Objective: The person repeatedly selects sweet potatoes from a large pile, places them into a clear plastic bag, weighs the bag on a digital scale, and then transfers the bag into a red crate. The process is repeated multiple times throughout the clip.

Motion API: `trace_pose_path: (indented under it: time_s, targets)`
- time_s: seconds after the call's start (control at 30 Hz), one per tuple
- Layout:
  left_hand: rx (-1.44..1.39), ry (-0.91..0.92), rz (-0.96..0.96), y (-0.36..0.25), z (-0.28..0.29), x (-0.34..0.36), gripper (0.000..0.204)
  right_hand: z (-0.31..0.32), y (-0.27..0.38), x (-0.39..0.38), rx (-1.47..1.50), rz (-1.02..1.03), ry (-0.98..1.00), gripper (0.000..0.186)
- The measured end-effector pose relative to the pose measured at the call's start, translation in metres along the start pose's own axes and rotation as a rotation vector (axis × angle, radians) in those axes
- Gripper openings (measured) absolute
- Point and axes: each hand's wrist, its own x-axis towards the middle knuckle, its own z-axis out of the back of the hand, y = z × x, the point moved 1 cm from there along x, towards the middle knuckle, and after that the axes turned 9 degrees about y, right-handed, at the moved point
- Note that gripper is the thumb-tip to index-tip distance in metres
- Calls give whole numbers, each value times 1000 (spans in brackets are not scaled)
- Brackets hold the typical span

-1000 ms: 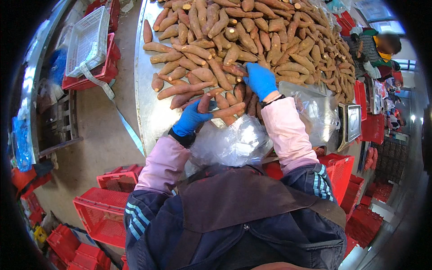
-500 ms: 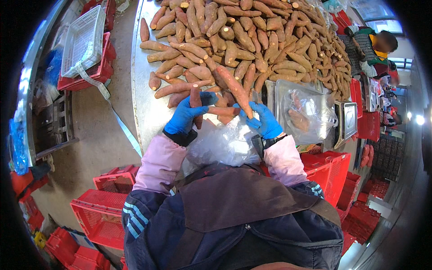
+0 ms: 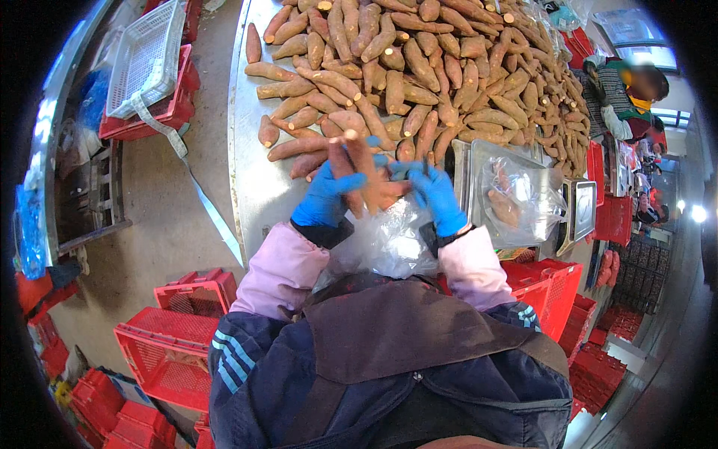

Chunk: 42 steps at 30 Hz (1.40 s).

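Note:
My left hand [image 3: 323,196], in a blue glove, is closed around sweet potatoes [image 3: 361,161] that stand side by side in its grip, slightly blurred. Facing it, my gloved right hand [image 3: 440,197] is close to their right side, with its fingers bent and smeared by motion. Whether it grips one of them I cannot make out. Crumpled clear plastic bags [image 3: 393,243] lie below both hands, against the table's near edge. Just beyond, a large pile of sweet potatoes [image 3: 419,63] covers much of the metal table [image 3: 243,120].
Right of my hands, a clear bag [image 3: 520,198] with sweet potatoes in it lies on a metal scale pan [image 3: 465,176], beside a scale display [image 3: 583,211]. Red crates [image 3: 168,359] stand at both sides. A white basket [image 3: 146,63] sits at left. Another person [image 3: 624,97] works far right.
The long sweet potato from my right hand has moved left beside the one in my left hand. My right hand has come away from its end. The view has shifted slightly.

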Motion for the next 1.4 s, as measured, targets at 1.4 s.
trace_pose_path:
  time_s: [1.4]
  targets:
    - [-40,101,-35,-21,-42,-10,55,-42,62,-16,-30,129,97,49]
